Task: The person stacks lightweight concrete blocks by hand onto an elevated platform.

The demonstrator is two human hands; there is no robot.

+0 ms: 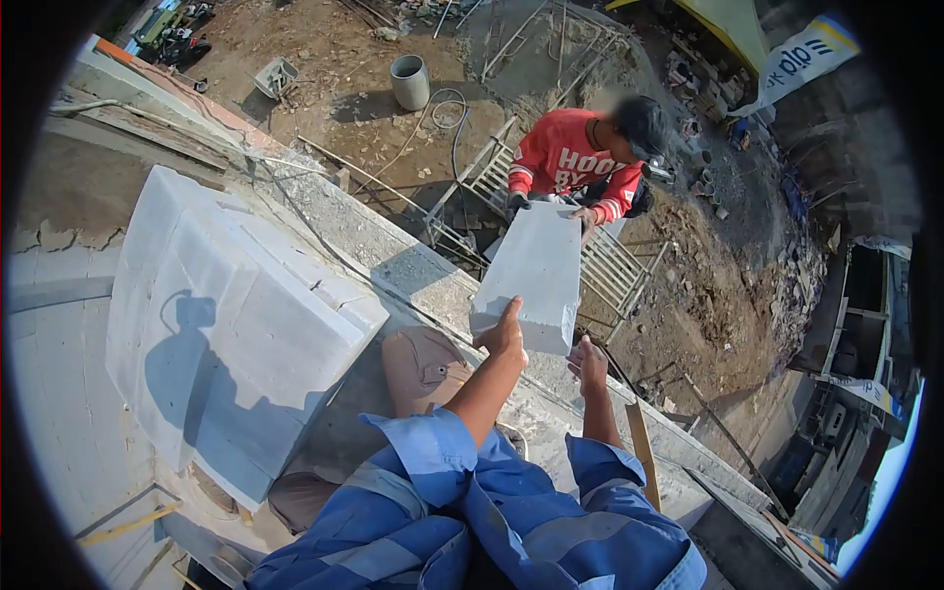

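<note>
A pale grey aerated concrete block (531, 265) slopes down toward me over the wall's edge. My left hand (506, 336) grips its near end, thumb up against the end face, the other fingers partly hidden. At the block's near right corner is my right hand (590, 366), its thumb raised and fingers apart, with the fingertips right beside the lower edge. A co-worker (575, 157) in a red top stands below and holds the far end with both hands, one of them gloved.
To my left stands a large stack of pale blocks (236, 334) with my shadow on it. A concrete wall top (423, 280) runs diagonally before me. Beyond it are a metal scaffold frame (615, 270), a concrete cylinder (409, 83), a hose (452, 113) and rubble-strewn ground.
</note>
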